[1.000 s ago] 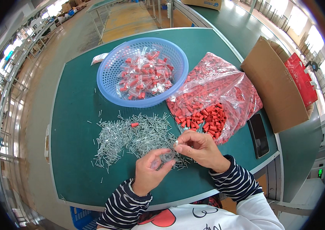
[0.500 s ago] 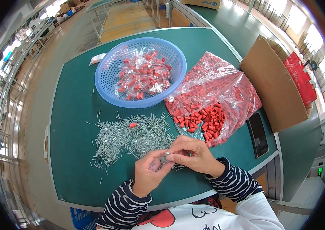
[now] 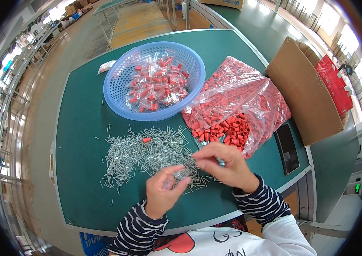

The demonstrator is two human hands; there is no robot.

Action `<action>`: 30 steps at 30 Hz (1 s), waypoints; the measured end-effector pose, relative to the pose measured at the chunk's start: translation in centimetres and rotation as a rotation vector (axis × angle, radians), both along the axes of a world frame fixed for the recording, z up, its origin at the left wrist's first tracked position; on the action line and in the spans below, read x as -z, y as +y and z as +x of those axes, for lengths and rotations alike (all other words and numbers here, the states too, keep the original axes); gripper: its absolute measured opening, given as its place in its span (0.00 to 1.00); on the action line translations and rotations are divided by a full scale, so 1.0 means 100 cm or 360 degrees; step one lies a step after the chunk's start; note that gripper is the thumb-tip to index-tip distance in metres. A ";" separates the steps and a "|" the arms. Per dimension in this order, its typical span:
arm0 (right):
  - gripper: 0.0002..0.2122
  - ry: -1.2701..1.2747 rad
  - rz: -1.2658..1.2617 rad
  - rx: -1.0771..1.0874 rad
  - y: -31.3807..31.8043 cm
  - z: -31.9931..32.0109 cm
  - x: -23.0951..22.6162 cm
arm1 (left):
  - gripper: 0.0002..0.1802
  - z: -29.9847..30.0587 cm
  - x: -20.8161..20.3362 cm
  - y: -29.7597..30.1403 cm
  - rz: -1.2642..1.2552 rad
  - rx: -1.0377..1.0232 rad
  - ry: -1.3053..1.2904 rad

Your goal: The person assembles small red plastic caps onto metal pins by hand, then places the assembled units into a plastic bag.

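Observation:
My left hand [image 3: 164, 190] pinches a small clear plastic bag [image 3: 182, 174] between thumb and fingers, just in front of a spread pile of silver screws [image 3: 147, 153]. My right hand [image 3: 228, 166] hovers over the pile's right side, apart from the bag. Its thumb and index finger come together at the tips; whatever may be between them is too small to make out. Red tapered plugs [image 3: 234, 132] spill from the mouth of a large clear bag [image 3: 253, 91] beyond my right hand. One red plug [image 3: 147, 140] lies on the screws.
A blue perforated basket [image 3: 109, 91] at the back holds several small clear packets with red plugs. Along the right side are a black phone [image 3: 286, 149], a cardboard box [image 3: 305, 94] and a red bag [image 3: 334, 85]. The green tabletop [image 3: 83, 170] has a pale metal edge.
My right hand has drawn away from the small bag, rightward and slightly farther from me. My left hand keeps the bag and has shifted slightly left.

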State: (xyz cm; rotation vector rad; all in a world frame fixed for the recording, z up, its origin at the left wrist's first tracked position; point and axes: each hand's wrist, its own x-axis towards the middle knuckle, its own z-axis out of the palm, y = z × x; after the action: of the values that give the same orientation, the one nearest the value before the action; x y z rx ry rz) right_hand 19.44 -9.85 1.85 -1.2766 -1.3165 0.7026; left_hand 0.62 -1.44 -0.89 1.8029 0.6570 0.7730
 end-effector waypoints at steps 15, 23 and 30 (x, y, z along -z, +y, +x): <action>0.04 -0.1236 -0.0248 0.0151 -0.002 -0.001 0.026 | 0.21 -0.012 -0.006 0.009 0.0161 0.0110 -0.0125; 0.05 -0.1338 -0.0168 0.0283 0.000 0.000 0.030 | 0.20 -0.015 0.000 0.009 -0.0072 0.0155 -0.0196; 0.05 -0.0563 0.0057 0.0154 -0.001 0.003 0.003 | 0.21 -0.011 0.004 0.011 -0.0217 0.0114 -0.0228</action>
State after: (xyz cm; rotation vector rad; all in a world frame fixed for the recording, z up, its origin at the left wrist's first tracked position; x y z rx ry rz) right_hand 19.70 -9.92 1.53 -1.4705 -1.5301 0.3937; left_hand -0.52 -0.31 -1.27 1.6223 0.5354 0.7819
